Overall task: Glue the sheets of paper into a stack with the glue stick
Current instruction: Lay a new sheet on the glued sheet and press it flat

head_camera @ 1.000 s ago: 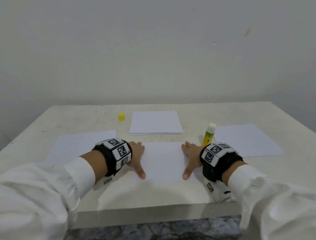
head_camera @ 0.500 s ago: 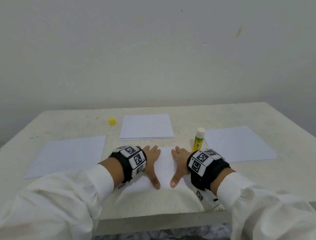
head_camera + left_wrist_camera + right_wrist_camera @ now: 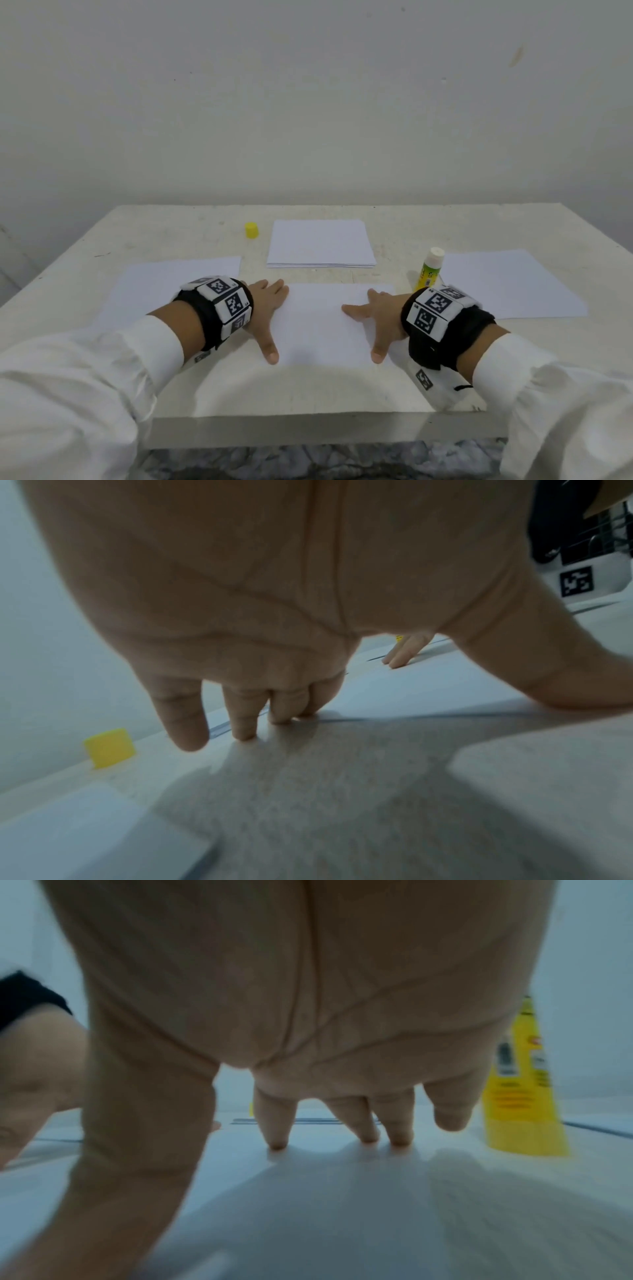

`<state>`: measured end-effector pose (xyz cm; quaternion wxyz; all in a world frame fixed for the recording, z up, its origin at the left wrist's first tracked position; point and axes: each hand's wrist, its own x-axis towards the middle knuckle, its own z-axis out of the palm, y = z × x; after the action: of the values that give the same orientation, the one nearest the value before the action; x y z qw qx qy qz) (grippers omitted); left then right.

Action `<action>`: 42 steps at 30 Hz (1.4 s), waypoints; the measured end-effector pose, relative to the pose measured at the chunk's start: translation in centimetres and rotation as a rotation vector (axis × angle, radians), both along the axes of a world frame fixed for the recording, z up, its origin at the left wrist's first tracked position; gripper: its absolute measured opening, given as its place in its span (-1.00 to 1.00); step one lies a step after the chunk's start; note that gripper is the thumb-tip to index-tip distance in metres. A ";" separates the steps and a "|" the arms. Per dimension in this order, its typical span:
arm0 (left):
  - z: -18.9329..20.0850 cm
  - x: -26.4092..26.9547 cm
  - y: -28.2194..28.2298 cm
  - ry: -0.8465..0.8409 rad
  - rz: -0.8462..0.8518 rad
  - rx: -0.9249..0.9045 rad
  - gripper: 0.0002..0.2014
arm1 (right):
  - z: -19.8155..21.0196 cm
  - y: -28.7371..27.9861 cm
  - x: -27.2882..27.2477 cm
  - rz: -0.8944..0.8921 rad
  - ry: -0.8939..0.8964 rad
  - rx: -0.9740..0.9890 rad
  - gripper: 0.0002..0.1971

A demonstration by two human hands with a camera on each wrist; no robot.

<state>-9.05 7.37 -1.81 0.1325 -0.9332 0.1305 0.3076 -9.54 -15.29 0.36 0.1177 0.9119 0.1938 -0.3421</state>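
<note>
A pale table (image 3: 308,394) stands against a bare wall. Nearest, the left hand (image 3: 263,308) and right hand (image 3: 380,315) press a thin, limp sheet (image 3: 325,325), fingers spread flat, gripping nothing. Farther off, the stiff glue stick (image 3: 430,270) stands upright; grasp its barrel.

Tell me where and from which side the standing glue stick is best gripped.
Grip the glue stick round its yellow-green barrel, below the exposed white tip, probably with the right hand, the nearer one. It stands upright with its cap off, beside the centre sheet, so fingers wrap it from the near side and lift it straight up.
</note>
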 end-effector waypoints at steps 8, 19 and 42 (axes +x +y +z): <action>0.0 -0.2 -0.3 -0.132 -0.068 0.027 0.33 | 0.9 8.3 -3.3 0.242 0.008 0.074 -0.39; -0.1 0.0 -0.2 -0.108 -0.056 0.013 0.35 | -0.8 2.7 1.6 -0.002 -0.032 0.050 0.23; 1.8 -0.7 -0.2 -0.037 0.472 -0.665 0.07 | -0.2 -1.9 0.4 -0.091 -0.073 0.018 0.13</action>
<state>-9.74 7.20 0.01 -0.2483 -0.9348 0.0027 0.2539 -9.17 -17.19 0.21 0.1008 0.9327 0.1507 -0.3116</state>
